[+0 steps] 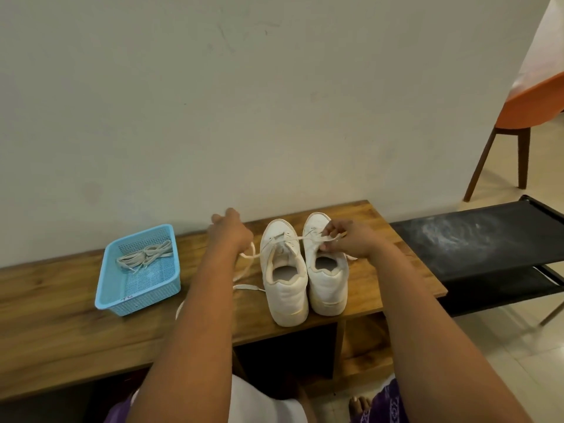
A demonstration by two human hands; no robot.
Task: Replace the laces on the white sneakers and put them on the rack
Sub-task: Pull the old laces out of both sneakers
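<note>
My right hand (345, 238) is pinching the lace (308, 236) over the right sneaker (326, 270), and my left hand (230, 232) is gripping its loose end. The lace is soft and limp, so holding near the tip is best. Both arms are reaching forward over the table (61, 315); the rack (476, 239) is standing right of my right hand.

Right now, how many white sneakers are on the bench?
2, side by side on the wooden bench: the left sneaker and the right sneaker, whose laces the right hand pinches. None hidden.
</note>
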